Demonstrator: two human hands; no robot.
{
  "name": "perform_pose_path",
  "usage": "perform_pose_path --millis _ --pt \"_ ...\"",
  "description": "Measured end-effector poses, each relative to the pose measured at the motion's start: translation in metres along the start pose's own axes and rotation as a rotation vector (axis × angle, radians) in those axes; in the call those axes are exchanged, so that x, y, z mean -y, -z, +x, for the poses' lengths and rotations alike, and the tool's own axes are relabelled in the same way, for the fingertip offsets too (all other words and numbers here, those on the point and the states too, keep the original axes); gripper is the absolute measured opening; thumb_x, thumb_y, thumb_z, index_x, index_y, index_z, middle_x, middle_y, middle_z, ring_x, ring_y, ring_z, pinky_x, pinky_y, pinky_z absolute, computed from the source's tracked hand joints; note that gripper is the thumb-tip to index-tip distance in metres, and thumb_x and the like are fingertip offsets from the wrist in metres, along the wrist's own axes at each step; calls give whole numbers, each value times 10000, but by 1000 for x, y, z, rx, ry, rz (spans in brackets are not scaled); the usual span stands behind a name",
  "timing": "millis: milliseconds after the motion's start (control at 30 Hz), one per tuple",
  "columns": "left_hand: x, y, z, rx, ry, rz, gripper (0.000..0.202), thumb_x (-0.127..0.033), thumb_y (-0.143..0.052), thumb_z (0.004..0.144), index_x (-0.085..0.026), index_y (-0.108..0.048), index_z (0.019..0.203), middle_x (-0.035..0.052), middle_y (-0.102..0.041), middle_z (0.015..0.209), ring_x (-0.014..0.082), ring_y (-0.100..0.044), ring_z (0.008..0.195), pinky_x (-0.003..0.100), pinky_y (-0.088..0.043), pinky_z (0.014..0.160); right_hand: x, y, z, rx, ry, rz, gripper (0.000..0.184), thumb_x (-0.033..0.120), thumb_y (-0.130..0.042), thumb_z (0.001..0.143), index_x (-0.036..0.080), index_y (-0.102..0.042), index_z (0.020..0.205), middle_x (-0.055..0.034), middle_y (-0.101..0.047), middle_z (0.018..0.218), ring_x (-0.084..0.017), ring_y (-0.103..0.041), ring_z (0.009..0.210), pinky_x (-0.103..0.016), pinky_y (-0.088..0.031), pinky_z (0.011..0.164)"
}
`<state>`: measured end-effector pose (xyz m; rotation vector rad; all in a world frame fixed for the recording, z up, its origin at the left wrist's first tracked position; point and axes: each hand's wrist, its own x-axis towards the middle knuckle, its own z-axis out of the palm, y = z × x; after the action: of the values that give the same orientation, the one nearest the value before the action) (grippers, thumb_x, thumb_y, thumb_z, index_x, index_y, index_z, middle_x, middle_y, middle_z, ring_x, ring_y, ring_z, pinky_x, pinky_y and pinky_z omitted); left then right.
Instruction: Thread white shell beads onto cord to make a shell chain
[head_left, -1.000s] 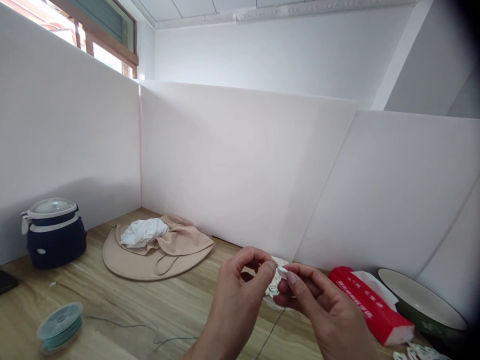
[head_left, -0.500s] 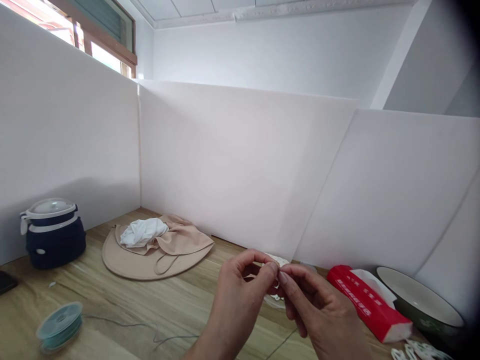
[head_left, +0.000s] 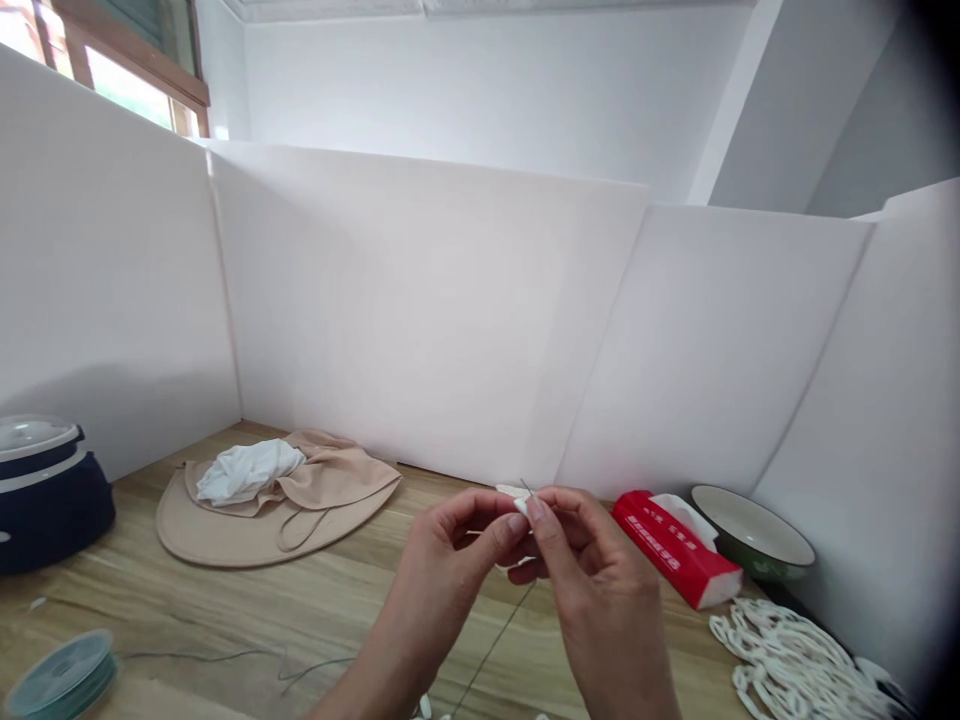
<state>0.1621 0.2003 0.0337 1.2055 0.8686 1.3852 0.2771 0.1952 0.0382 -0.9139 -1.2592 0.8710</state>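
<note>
My left hand (head_left: 472, 555) pinches a small white bead (head_left: 520, 506) between thumb and forefinger. Against its other side press the thumb and forefinger of my right hand (head_left: 589, 570), closed on a thin dark thread. A short end of the thread (head_left: 527, 488) sticks up above the bead; whether it passes through is hidden by the fingertips. Below the hands a length of thread runs down toward the bottom edge. At the lower left lies a spool of teal thread (head_left: 61, 672), with a loose strand trailing right across the wooden table.
A beige sun hat (head_left: 225, 540) with a crumpled white cloth (head_left: 251, 470) lies at the back left, near a navy lidded pot (head_left: 52, 510). To the right are a red tissue pack (head_left: 667, 545), a bowl (head_left: 780, 565) and a pile of white strands (head_left: 795, 655). White panels (head_left: 420, 310) surround the table.
The view has turned right and things sit further left. The white bead and thread end now show between my fingertips. More of the white pile has come into view.
</note>
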Motion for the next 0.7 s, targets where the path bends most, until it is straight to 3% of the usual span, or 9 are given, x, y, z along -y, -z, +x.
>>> perform_pose_path --millis 133,367,567,700 --pt "1 -2 -8 5 6 -33 208 -327 -690 771 -151 -706 879 23 -662 753 149 -579 743 246 -469 719 -1 6 1 81 1 -12 187 392 -613 827 209 -584 803 18 -664 673 -122 -625 560 -200 -535 513" --pt "11 8 -28 -90 101 -207 203 -322 -682 772 -139 -670 683 -19 -543 599 107 -498 608 215 -446 614 0 -1 -3 368 -105 -143 167 338 -515 873 207 -556 777 5 -656 605 -143 -638 527 -221 -513 505" --pt "36 19 -34 -140 130 -209 234 -340 -719 730 -139 -732 848 62 -700 812 201 -624 826 332 -486 860 -19 -4 -5 299 6 -478 127 257 -528 824 232 -603 724 11 -634 610 -167 -608 580 -247 -463 547" --pt "63 24 -34 -180 143 -129 280 -366 -748 690 -131 -734 841 73 -713 807 209 -637 808 336 -501 833 -36 6 -10 281 21 -476 148 249 -554 802 225 -615 668 -3 -622 630 -181 -586 608 -280 -455 593"
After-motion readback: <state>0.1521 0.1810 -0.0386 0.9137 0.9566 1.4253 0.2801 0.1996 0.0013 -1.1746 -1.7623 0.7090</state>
